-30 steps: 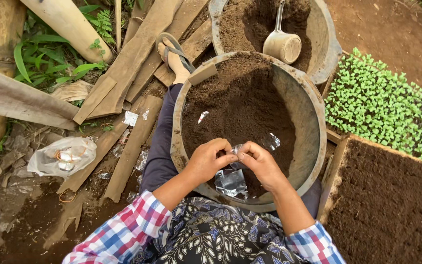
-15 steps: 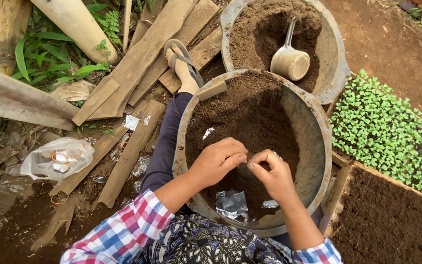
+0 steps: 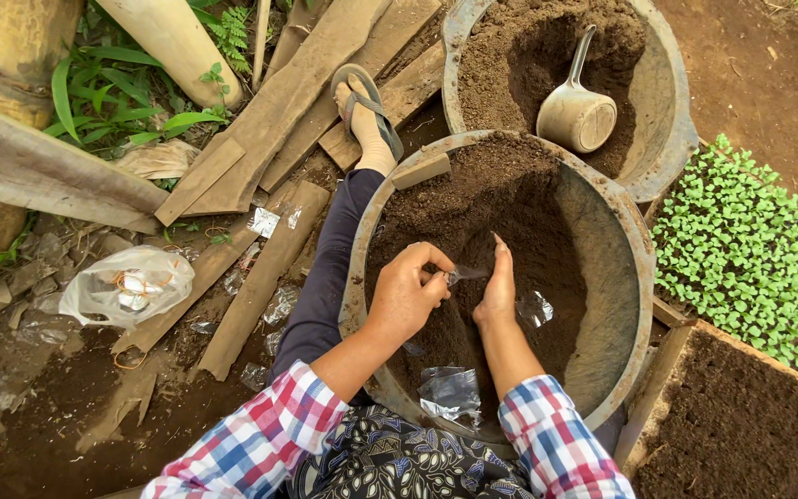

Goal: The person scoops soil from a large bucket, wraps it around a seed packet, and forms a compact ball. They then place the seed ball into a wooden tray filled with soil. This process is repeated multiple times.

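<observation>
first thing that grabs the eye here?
The big round basin of dark soil at centre, with both hands in it: the left hand pinches a small clear bag while the right hand reaches flat into the soil. Behind it sits a second basin with a metal scoop, and bright green seedlings fill the right edge.

Both arms wear long sleeves (image 3: 260,444) in a plaid of red, blue, white and pink, cuffs ending short of the wrists. Below them sits a dark garment (image 3: 399,462) printed with pale leaves and flowers. One leg is in dark navy trousers (image 3: 325,277), and the foot wears a grey flip-flop (image 3: 371,102) with a strap between the toes.
</observation>
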